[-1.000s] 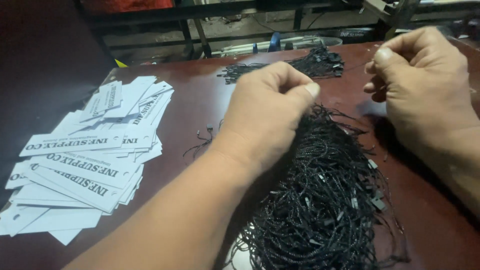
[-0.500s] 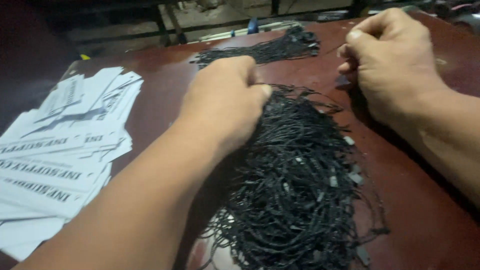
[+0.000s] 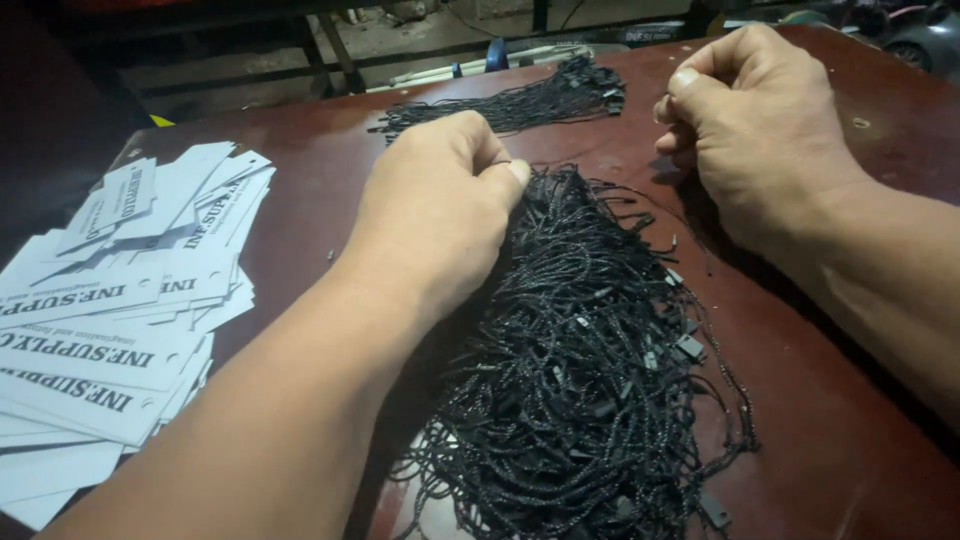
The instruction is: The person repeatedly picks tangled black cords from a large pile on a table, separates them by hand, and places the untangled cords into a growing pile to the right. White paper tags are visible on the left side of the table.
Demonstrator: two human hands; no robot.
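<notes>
A big tangled heap of black tag strings lies on the dark red table in front of me. My left hand rests on the heap's top end, thumb and fingers pinched on some strings there. My right hand hovers just right of the heap's top, fingers curled and pinched together; a thin strand seems to run from it, but I cannot make it out clearly. A second, smaller bundle of black strings lies further back.
A loose pile of white printed paper tags covers the table's left side. Beyond the far table edge are dark metal frame legs and clutter on the floor.
The view has shifted, so the tags and strings sit differently in frame. My right hand has dropped slightly closer to the heap. My left hand stays pinched on the strings' top.
</notes>
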